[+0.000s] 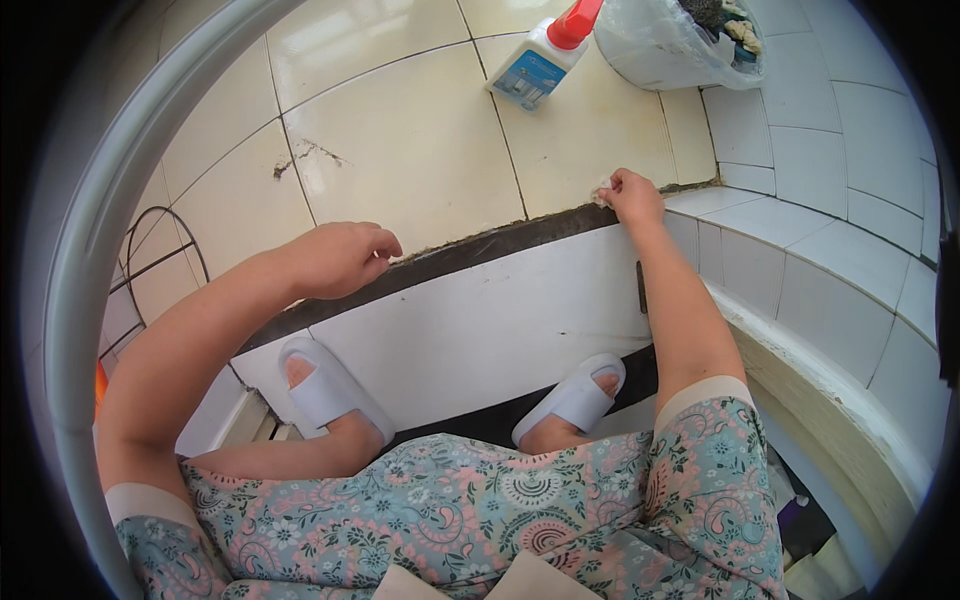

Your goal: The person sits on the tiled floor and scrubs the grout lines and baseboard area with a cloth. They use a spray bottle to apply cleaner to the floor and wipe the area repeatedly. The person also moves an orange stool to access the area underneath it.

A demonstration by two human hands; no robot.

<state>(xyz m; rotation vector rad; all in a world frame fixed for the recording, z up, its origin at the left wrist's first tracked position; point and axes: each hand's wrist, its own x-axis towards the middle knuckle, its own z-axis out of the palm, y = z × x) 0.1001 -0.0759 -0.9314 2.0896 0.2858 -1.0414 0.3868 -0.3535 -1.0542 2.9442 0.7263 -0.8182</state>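
My right hand [634,198] pinches a small crumpled whitish piece, like tissue [603,193], at the seam where the cream tiles [400,150] meet a dark strip [500,243]. Further left along that strip, my left hand [345,260] hovers over or rests at the tile edge with its fingers curled in. Whatever those fingers hold, if anything, is hidden. A ragged, dirty line runs along the seam between the two hands. Beyond my right hand stands a white bottle [540,65] with a red top and a blue label.
A white bag-lined bin [655,60] with rubbish stands at the far right beside the white wall tiles [815,170]. A grey curved tube [75,290] arcs along the left, near a black wire rack [165,250]. My feet wear pale slippers [325,385] on the near side of the strip.
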